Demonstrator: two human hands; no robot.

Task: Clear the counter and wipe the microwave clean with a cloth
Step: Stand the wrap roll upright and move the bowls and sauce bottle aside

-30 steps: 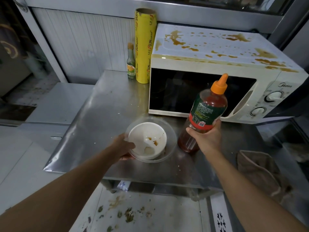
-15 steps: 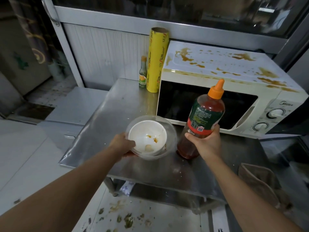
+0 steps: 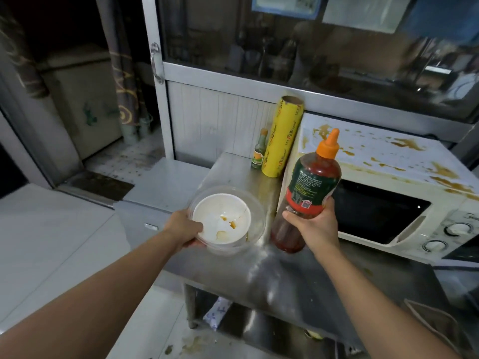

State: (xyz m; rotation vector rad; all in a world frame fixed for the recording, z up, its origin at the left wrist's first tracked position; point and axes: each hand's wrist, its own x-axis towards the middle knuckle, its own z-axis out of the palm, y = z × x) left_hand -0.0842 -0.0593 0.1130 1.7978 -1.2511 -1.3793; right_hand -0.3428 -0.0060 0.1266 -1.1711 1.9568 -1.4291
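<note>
Presently my left hand (image 3: pixel 185 226) grips the soiled bowl (image 3: pixel 226 221) at 9 o'clock of the tilted sauce bottle (image 3: pixel 307 194) clamped in my right hand (image 3: pixel 315 226) above the tabletop (image 3: pixel 305 275); tilt risks leakage.

Your left hand (image 3: pixel 185 226) and right hand (image 3: pixel 315 226) are both bare, with no gloves, rings or watch showing. Your forearms run bare to the frame's lower edge, with no sleeve or cuff in view.
</note>
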